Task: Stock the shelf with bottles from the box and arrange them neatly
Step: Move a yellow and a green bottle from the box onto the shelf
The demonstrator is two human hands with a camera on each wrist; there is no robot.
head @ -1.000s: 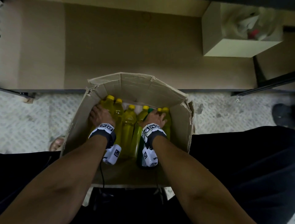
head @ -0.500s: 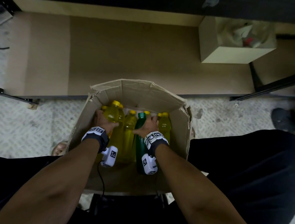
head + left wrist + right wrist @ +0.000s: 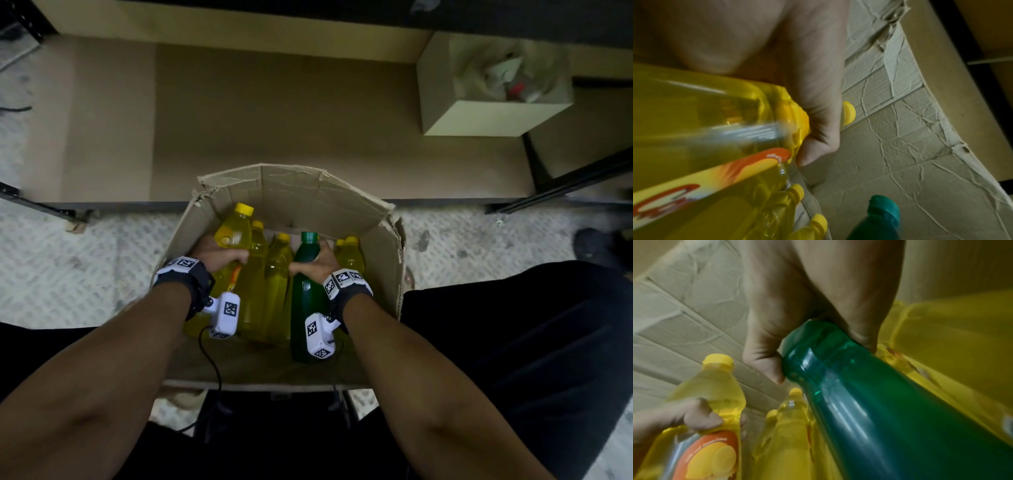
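Bottles fill the open brown cardboard box [image 3: 383, 240] on the patterned floor [image 3: 85, 260], which sits just in front of the low tan shelf board [image 3: 274, 120]. The left hand [image 3: 219, 255] is wrapped around the shoulder of a clear plastic bottle of yellow liquid with a yellow cap and orange label [image 3: 234, 229]; its cap stands higher than those of its neighbours. From the left wrist view the fingers [image 3: 818, 113] curl over the bottle's upper body just below the neck. The right hand [image 3: 317, 262] grips the neck of a dark green plastic bottle with a green cap [image 3: 306, 301], thumb and fingers closed round it just under the cap; this bottle leans towards the person. Between the 2 held bottles stand more yellow-capped yellow bottles [image 3: 274, 274], upright and touching one another, and further yellow bottles [image 3: 349, 255] sit at the right side of the box. A smaller pale cardboard box holding crumpled wrapping [image 3: 479, 116] rests on the shelf board's far right.
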